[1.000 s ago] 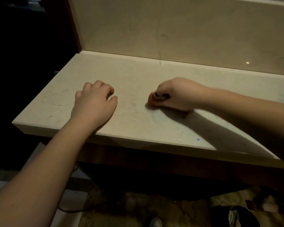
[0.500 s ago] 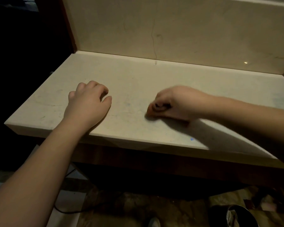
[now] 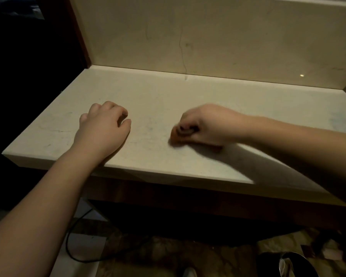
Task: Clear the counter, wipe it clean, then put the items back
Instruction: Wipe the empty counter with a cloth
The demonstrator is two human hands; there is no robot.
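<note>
Counter [image 3: 218,108] bare, so clearing looks done; wiping in hand, putting items back not begun. Right hand [image 3: 206,126] fisted round small brownish wad [image 3: 177,134], too blurred to name, pressed mid-counter. Left hand [image 3: 104,126] loosely curled, holding nothing, resting near front edge

wall: pale stone backsplash [image 3: 228,37], thin crack | floor: mottled tiles [image 3: 158,254], black cable [image 3: 76,254] | light: dim

Head view, steeply down, close over counter [image 3: 158,100]
</note>
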